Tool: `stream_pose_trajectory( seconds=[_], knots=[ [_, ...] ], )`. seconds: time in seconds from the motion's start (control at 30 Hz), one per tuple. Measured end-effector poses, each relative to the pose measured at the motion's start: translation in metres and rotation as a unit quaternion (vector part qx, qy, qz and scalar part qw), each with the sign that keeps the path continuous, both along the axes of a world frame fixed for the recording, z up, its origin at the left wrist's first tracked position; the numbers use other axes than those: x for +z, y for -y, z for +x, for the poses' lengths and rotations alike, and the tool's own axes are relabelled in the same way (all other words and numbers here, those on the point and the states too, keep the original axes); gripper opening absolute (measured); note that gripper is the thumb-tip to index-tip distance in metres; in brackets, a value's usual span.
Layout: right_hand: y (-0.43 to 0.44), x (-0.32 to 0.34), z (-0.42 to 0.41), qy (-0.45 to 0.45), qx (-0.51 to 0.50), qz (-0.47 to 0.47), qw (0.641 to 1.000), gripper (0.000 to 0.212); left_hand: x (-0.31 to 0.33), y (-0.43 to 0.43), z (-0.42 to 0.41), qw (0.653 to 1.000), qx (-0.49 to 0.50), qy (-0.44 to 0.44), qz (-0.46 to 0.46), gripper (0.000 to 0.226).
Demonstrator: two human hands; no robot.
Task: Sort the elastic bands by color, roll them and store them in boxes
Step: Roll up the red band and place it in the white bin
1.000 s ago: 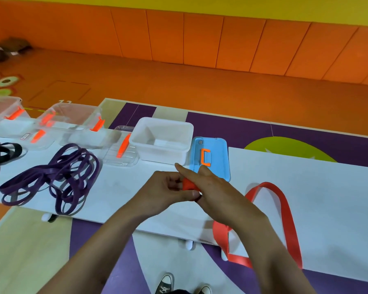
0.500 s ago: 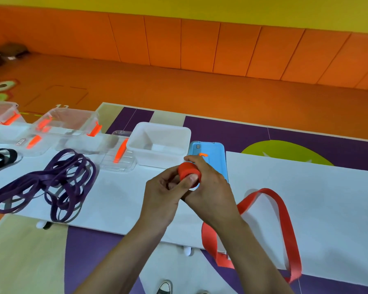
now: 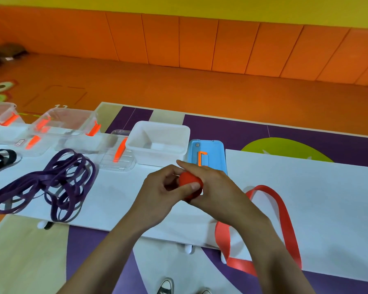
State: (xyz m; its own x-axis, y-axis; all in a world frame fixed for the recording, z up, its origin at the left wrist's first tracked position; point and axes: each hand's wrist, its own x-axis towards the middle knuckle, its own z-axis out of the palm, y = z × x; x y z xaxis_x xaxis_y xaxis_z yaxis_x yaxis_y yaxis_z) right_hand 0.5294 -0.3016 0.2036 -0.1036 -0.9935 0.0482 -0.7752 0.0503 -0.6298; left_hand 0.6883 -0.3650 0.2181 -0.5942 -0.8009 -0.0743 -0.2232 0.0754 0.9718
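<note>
two hands share the grip on one red roll (image 3: 188, 180), held just above the counter (image 3: 306, 187). the left hand (image 3: 159, 187) pinches it with the thumb laid across its front, and the right hand (image 3: 217, 192) curls round it from the other side, so neither hand is open.

the unrolled part of the red band (image 3: 285, 219) runs away from the roll to the right and back toward the person. its long loop lies on the counter and hangs over the near edge. my guess is that more winding has to draw that length in from the right, and the right hand is the nearer one to feed it.

a white box (image 3: 157, 143) sits just beyond the hands, a little left and closer to the left hand. it is open and no band shows inside. its blue lid (image 3: 206, 155) lies flat beside it. two clear boxes (image 3: 66, 124) further left show only orange clips, with a clear lid (image 3: 117, 153) next to them.

purple bands (image 3: 51, 183) lie tangled and unrolled on the counter, well to the left, and a black band (image 3: 2, 158) lies at the left edge.
</note>
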Motion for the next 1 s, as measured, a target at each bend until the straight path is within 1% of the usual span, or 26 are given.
stream_pose_trajectory(
  seconds=[0.07, 0.13, 0.2, 0.27, 0.37, 0.5, 0.53, 0.6, 0.67, 0.73, 0.8, 0.87, 0.93, 1.0],
  knots=[
    [-0.002, 0.0, 0.0, 0.027, -0.045, -0.057, 0.997, 0.074, 0.002, -0.002, -0.003, 0.999, 0.038, -0.032, -0.017, 0.019],
    [-0.005, -0.002, 0.004, 0.056, -0.085, -0.089, 0.991, 0.067, 0.005, -0.002, -0.006, 0.993, 0.093, -0.073, 0.0, 0.022],
    [-0.006, -0.005, 0.016, 0.073, -0.109, -0.101, 0.986, 0.064, 0.004, -0.004, -0.01, 0.985, 0.13, -0.109, 0.031, 0.031],
    [-0.002, -0.01, 0.031, 0.096, -0.136, -0.101, 0.981, 0.066, 0.001, -0.009, -0.014, 0.978, 0.152, -0.129, 0.061, 0.038],
    [0.003, -0.014, 0.041, 0.098, -0.174, -0.086, 0.976, 0.062, -0.005, -0.011, -0.018, 0.973, 0.168, -0.131, 0.088, 0.041],
    [0.002, -0.012, 0.03, 0.079, -0.162, -0.068, 0.981, 0.048, -0.006, -0.004, -0.017, 0.982, 0.135, -0.085, 0.104, 0.048],
    [0.001, -0.011, 0.025, 0.083, -0.14, -0.048, 0.986, 0.05, -0.005, -0.003, -0.014, 0.983, 0.121, -0.076, 0.117, 0.05],
    [-0.003, -0.006, 0.012, 0.082, -0.065, 0.02, 0.994, 0.064, -0.002, 0.003, -0.003, 0.984, 0.067, -0.061, 0.151, 0.05],
    [-0.006, 0.002, -0.001, 0.044, 0.006, 0.09, 0.995, 0.074, 0.002, 0.012, 0.014, 0.985, -0.013, -0.034, 0.169, 0.041],
    [-0.008, 0.007, -0.008, 0.014, 0.045, 0.128, 0.991, 0.078, 0.007, 0.017, 0.021, 0.985, -0.071, 0.007, 0.156, 0.034],
    [-0.009, 0.009, -0.008, 0.008, 0.067, 0.124, 0.99, 0.081, 0.011, 0.018, 0.018, 0.988, -0.098, 0.061, 0.099, 0.03],
    [-0.011, 0.007, -0.007, 0.001, 0.064, 0.098, 0.993, 0.085, 0.013, 0.018, 0.014, 0.988, -0.119, 0.097, 0.034, 0.029],
    [-0.013, 0.005, -0.005, 0.012, 0.044, 0.06, 0.997, 0.089, 0.011, 0.018, 0.016, 0.989, -0.115, 0.086, 0.013, 0.032],
    [-0.013, 0.004, -0.006, 0.049, 0.02, 0.034, 0.998, 0.085, 0.008, 0.015, 0.017, 0.994, -0.094, 0.05, 0.018, 0.034]
  ],
)
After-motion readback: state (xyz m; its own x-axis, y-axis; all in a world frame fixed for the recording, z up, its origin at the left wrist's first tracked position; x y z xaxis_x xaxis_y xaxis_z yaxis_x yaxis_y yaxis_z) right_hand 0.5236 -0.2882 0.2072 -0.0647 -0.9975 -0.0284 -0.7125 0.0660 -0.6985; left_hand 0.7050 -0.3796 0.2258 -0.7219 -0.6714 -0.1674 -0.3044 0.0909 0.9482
